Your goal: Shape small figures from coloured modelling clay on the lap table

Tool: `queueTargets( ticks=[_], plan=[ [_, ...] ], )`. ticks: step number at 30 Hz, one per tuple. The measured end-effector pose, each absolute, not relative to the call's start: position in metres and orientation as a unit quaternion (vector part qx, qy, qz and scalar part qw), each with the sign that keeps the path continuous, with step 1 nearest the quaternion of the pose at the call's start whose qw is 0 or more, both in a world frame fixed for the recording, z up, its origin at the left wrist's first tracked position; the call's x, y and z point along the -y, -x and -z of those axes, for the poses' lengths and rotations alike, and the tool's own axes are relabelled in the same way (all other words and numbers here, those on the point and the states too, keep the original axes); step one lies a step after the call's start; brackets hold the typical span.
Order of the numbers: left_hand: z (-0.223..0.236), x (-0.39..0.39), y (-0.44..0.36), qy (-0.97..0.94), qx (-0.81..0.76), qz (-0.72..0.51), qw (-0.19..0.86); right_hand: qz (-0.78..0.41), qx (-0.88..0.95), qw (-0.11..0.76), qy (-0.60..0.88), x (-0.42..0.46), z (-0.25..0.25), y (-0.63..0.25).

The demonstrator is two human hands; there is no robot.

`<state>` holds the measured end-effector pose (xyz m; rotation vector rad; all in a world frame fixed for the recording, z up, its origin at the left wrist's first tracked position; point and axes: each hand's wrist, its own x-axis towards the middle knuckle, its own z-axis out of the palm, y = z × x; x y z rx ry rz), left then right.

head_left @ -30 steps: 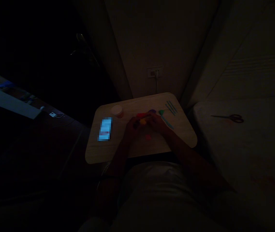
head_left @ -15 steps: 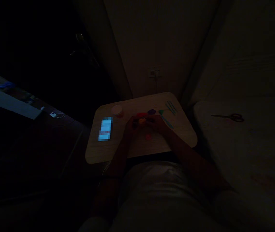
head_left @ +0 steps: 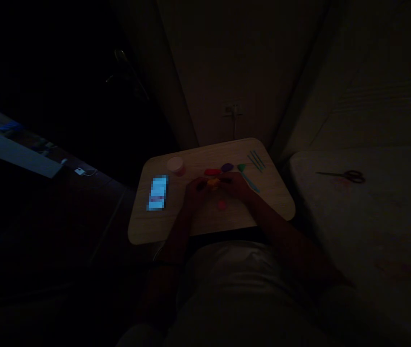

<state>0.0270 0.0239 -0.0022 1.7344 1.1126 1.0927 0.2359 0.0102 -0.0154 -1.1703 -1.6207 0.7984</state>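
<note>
In dim light, a small lump of orange modelling clay [head_left: 213, 183] is pinched between my two hands above the wooden table [head_left: 162, 226]. My left hand [head_left: 196, 191] closes on its left side. My right hand [head_left: 236, 186] grips it from the right, fingers curled inward. Just beyond the hands lie a red clay piece [head_left: 212, 172], a purple clay piece [head_left: 227, 167] and a green clay piece [head_left: 241, 167]. A flat pink clay piece [head_left: 221, 205] rests on the tabletop nearer to me. Shadow hides the exact fingertip contact.
A lidded tub [head_left: 176, 166] stands at the back left, with a lit phone [head_left: 157, 193] in front of it. Thin sticks [head_left: 256, 161] and a blue clay tool [head_left: 250, 182] lie on the right. Scissors [head_left: 342, 175] rest on a pale surface beside the table.
My hands have drawn slightly toward me with the orange clay, uncovering more of the red and purple pieces. My right fingers have shifted lower around the clay.
</note>
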Motion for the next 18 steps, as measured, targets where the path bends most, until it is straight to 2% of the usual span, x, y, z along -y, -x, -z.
queueTargets(
  ticks=[7,14,18],
  plan=[
    [-0.002,-0.023,-0.028,-0.693,-0.435,-0.424,0.388,-0.351,0.662,0.477,0.46,-0.012,0.017,-0.237],
    [-0.004,-0.024,-0.032,-0.627,-0.45,-0.49,0.405,-0.405,0.62,0.487,0.464,-0.018,0.022,-0.24],
    [-0.002,-0.026,-0.029,-0.637,-0.453,-0.479,0.399,-0.404,0.624,0.506,0.437,-0.023,0.024,-0.24]
  ],
)
